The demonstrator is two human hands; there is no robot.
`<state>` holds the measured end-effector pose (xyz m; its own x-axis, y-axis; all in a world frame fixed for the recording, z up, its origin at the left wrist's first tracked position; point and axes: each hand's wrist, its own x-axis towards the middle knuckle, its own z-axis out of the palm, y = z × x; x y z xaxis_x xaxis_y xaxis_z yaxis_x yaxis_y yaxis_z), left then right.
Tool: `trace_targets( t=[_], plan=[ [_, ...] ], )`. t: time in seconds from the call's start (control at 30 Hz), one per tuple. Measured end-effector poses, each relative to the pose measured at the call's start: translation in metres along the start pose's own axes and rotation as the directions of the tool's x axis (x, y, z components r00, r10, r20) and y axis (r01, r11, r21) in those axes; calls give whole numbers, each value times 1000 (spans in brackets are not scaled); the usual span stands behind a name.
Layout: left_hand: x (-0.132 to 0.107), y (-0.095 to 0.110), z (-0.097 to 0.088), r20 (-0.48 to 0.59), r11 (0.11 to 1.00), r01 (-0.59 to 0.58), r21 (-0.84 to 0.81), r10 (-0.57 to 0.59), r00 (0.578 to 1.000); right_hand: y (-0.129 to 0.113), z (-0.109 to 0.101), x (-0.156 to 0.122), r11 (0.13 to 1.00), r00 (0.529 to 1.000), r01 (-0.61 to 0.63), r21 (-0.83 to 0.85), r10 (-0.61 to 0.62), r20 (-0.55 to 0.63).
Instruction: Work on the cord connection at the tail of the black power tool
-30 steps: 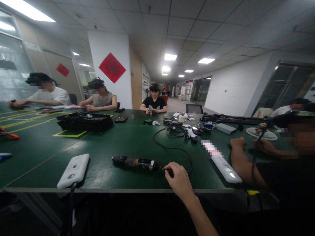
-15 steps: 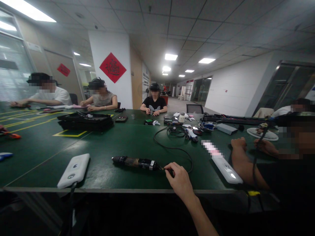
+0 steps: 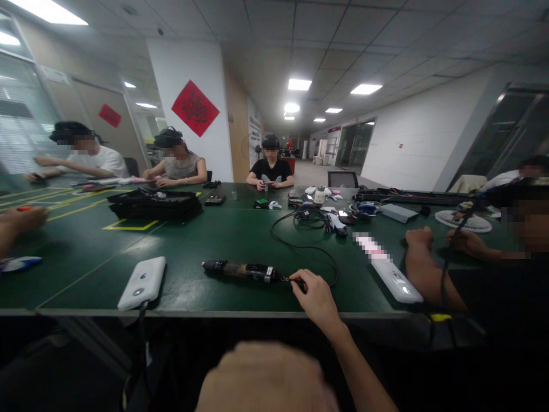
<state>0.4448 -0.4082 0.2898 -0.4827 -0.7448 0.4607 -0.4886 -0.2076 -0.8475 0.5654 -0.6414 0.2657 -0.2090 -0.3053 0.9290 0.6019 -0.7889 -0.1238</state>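
Observation:
A black electric screwdriver [image 3: 240, 270] lies on its side on the green table [image 3: 223, 240], near the front edge. My right hand [image 3: 318, 298] reaches over the edge and pinches the black cable [image 3: 309, 247] where it joins the tool's rear end. The cable loops away toward the middle of the table. My left hand [image 3: 266, 377] shows as a large blurred shape at the bottom, below the table edge, with its fingers smeared and nothing visibly in it.
A white power bank [image 3: 142, 282] lies left of the tool, and a white device [image 3: 397, 280] lies to its right. A seated person's forearms [image 3: 422, 269] rest at the right. Another person's hand [image 3: 23, 219] is at the far left. A black tray [image 3: 156, 204] and small gadgets sit further back.
The view has tilted down a little. My left hand has risen into view at the bottom. A co-worker's hand has appeared at the far left. My right hand stays on the cable end.

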Motion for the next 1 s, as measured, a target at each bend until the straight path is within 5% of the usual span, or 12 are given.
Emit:
trace_targets(
  t=[0.13, 0.3, 1.0],
  plan=[
    [35, -70, 48, 96, 998, 18, 64, -24, 995, 1, 0, -1, 1000, 1000, 20, -1, -20, 3],
    [33, -133, 91, 181, 981, 52, 187, -87, 980, -1, -1, 0, 1000, 1000, 20, 8, -20, 4],
    [27, -123, 100, 133, 966, 87, 242, -122, 984, -9, 4, 0, 997, 998, 56, 57, -54, -27]
  ],
)
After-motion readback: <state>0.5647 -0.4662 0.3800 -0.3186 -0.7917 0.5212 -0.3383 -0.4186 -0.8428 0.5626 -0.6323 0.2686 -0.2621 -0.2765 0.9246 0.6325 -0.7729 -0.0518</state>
